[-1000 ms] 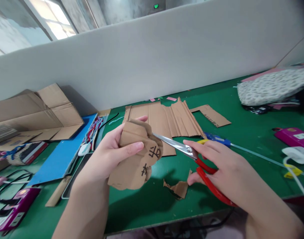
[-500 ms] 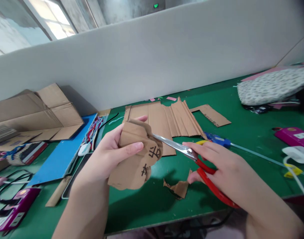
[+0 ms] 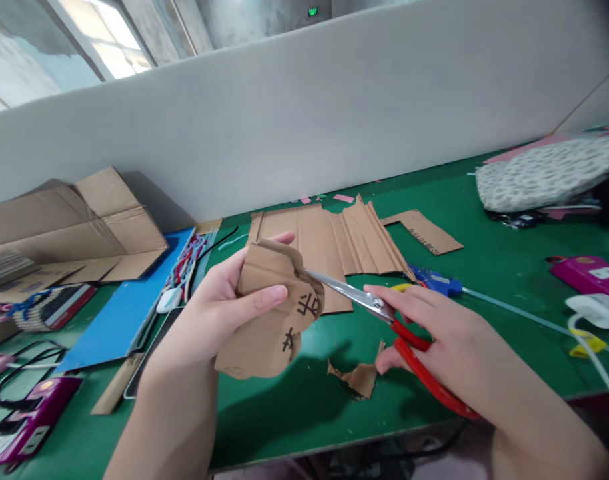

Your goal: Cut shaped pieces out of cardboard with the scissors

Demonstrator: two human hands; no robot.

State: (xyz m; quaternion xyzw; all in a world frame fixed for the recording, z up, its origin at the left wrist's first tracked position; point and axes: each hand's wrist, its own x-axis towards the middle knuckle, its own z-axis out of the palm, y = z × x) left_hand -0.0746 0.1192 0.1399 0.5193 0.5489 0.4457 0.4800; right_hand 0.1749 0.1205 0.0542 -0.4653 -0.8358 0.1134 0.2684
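Head | left hand [image 3: 229,307] pinching 1 layered cardboard piece [image 3: 260,339] | right hand [image 3: 449,327] gripping 1 scissors [image 3: 379,307]

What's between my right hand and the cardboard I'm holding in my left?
In the head view, the red-handled scissors bridge that gap, tips at the edge of the cardboard; lower down, a torn scrap lies on the green table.

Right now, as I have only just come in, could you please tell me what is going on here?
A person's left hand grips a wavy-edged cardboard piece marked in black, while their right hand holds red-handled scissors. The scissors' tips are at its edge; whether they are cutting into it is hard to tell. A ragged cardboard scrap lies on the green table below the scissors.
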